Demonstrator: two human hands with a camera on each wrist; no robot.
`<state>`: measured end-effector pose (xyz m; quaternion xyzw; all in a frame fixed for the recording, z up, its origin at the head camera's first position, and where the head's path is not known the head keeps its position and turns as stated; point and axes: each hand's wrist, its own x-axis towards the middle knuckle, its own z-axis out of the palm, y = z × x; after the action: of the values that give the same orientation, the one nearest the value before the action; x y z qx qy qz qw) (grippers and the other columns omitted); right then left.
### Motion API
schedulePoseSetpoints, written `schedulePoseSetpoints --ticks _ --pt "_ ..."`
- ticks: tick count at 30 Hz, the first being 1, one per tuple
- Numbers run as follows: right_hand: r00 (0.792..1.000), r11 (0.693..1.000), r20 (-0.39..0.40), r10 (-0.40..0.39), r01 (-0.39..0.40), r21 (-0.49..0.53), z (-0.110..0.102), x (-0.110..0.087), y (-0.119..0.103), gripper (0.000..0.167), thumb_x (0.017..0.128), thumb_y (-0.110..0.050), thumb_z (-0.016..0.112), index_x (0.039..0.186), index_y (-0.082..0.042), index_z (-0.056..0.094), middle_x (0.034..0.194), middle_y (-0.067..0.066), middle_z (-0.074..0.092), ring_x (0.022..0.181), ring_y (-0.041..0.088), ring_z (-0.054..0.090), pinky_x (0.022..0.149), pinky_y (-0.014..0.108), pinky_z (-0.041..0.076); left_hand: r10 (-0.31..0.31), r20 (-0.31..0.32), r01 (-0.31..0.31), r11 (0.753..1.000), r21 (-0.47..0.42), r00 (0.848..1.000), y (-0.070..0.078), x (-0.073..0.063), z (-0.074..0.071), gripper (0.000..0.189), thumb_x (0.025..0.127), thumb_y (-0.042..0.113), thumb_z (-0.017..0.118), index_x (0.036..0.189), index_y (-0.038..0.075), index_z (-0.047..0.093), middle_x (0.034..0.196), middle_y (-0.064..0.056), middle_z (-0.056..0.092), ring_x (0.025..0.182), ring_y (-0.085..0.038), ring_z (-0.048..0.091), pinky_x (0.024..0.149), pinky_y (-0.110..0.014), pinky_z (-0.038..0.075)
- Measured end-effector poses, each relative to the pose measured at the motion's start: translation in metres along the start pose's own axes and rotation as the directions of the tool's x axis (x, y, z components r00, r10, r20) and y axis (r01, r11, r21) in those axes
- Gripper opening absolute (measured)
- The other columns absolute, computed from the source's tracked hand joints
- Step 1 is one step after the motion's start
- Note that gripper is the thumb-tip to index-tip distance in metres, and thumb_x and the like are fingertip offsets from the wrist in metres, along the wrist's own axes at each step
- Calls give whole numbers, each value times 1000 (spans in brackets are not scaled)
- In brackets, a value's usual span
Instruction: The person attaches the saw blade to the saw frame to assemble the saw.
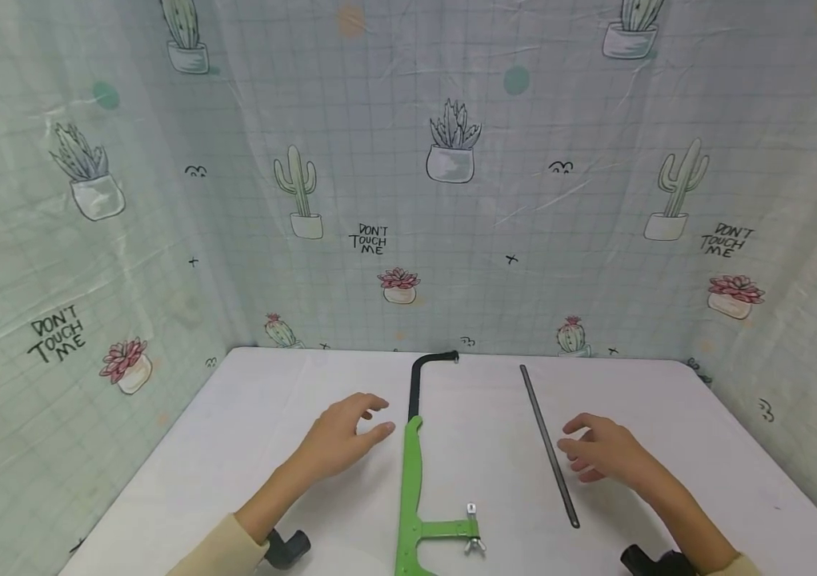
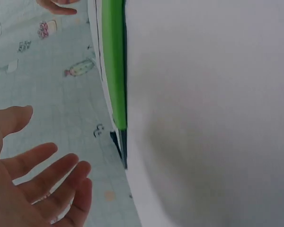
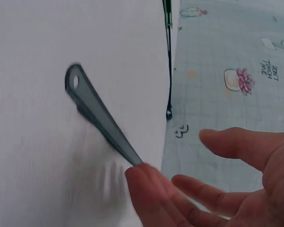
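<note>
A green and black hacksaw frame [image 1: 411, 472] lies on the white table, its black bent end pointing to the far edge. Near its handle end is a metal wing nut [image 1: 475, 546]. Right of the frame, a separate dark grey saw blade [image 1: 549, 450] lies at a slant; the right wrist view shows a hole in one end of this blade [image 3: 102, 111]. My left hand [image 1: 339, 436] hovers just left of the frame, fingers loosely bent and holding nothing. Over the table right of the blade, my right hand [image 1: 606, 452] has relaxed fingers and grips nothing.
The white table [image 1: 307, 384] ends at a hanging cloth [image 1: 494, 208] printed with cacti, which surrounds it at the back and sides. Black wrist devices [image 1: 289, 550] show near both forearms at the front.
</note>
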<state>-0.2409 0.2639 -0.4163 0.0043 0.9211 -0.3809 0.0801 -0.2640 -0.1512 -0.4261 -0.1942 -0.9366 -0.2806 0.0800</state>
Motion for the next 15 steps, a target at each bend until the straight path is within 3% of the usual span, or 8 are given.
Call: schedulePoseSetpoints --ticks 3,7,15 --pt "1000 999 2 28 -28 -26 11 4 -2 49 93 -21 73 130 7 56 94 11 73 75 19 71 67 37 62 71 53 -68 996 -58 996 15 -3 7 38 99 42 67 127 16 69 120 -1 74 104 -17 70 85 -41 55" --pt "998 992 -15 57 -58 -114 20 7 -5 51 89 -23 77 127 4 57 90 9 70 67 16 67 65 34 57 151 130 -135 983 -120 980 33 -7 15 34 99 39 68 120 13 71 107 4 75 93 -8 68 79 -29 53" --pt "996 984 -35 77 -81 -159 27 14 -10 50 81 -17 84 119 5 60 92 13 68 65 18 64 64 33 54 178 257 -131 973 -193 950 59 -13 29 35 93 42 74 116 15 73 93 13 72 83 5 62 74 -22 51"
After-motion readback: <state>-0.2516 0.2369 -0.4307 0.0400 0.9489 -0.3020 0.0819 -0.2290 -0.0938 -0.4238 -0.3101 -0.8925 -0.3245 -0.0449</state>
